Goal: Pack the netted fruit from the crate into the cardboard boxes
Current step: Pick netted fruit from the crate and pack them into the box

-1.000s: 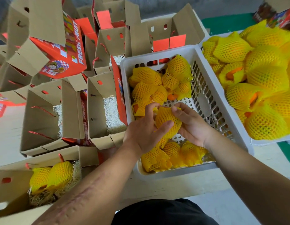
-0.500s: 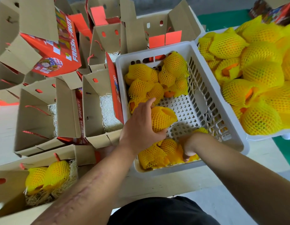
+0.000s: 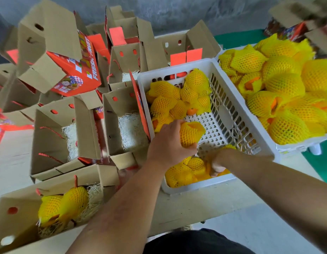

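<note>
Head camera looks down on a white crate (image 3: 230, 99) on the surface — the left hand (image 3: 170, 142) grasps one netted fruit (image 3: 191, 132) just above the crate floor, fingers curled round it. The right hand (image 3: 216, 162) reaches among the fruit at the crate's near end; its grip is blurred, I cannot tell. Open cardboard boxes (image 3: 82, 132) stand just left.

Both bare forearms are extended forward and are angled toward each other. The left hand (image 3: 168, 143) is held palm-down, its fingers curled round a netted fruit (image 3: 191, 133). The right hand (image 3: 215, 162) is lowered just to its right and nearer, its fingers turned downward and largely hidden from view.
</note>
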`<state>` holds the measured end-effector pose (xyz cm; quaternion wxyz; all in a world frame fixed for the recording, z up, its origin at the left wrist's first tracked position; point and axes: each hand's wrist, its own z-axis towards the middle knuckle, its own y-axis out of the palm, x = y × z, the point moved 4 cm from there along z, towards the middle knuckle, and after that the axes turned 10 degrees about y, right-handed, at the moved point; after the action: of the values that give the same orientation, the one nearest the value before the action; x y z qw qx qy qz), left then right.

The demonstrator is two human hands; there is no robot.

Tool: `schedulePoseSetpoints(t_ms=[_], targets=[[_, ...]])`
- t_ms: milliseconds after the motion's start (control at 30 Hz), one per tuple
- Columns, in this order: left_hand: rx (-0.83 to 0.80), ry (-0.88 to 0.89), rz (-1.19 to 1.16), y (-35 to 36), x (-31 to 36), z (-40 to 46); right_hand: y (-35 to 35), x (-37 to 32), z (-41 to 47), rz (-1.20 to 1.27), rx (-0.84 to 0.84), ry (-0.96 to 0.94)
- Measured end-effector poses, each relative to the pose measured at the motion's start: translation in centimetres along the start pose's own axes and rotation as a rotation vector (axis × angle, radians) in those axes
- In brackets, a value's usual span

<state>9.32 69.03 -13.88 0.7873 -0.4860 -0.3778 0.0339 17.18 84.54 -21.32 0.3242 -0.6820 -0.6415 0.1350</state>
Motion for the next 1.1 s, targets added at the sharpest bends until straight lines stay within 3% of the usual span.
schedulePoseSetpoints(t_ms=[100, 167, 300, 367, 567, 833, 1100], targets=[[-0.013, 0.027, -0.066, -0.4, -0.1, -0.6, -1.1, 0.6, -1.8, 0.144, -0.008, 0.041], [-0.050, 0.003, -0.195, -0.7, -0.1, -1.3, -1.8, 1.8, -3.9, 0.398, -0.024, 0.103], [0.059, -0.133, -0.662, -2.7, -0.1, -4.6, -3.9, 2.5, -9.4, 1.013, 0.220, -0.036], [0.121, -0.183, -0.911, -3.9, -1.0, -7.2, -4.7, 0.4, -12.6, 1.330, 0.309, -0.169], [0.109, -0.480, -1.350, -7.9, -6.9, -15.2, -6.8, -14.2, -16.8, 1.797, 0.327, -0.431], [0.123, -0.539, -1.348, -14.8, -13.0, -23.8, -8.3, -27.1, -15.1, 1.865, 0.538, -0.177], [0.316, -0.641, -1.391, -18.3, -16.7, -28.7, -8.3, -34.8, -13.0, 2.216, 0.213, -0.204]])
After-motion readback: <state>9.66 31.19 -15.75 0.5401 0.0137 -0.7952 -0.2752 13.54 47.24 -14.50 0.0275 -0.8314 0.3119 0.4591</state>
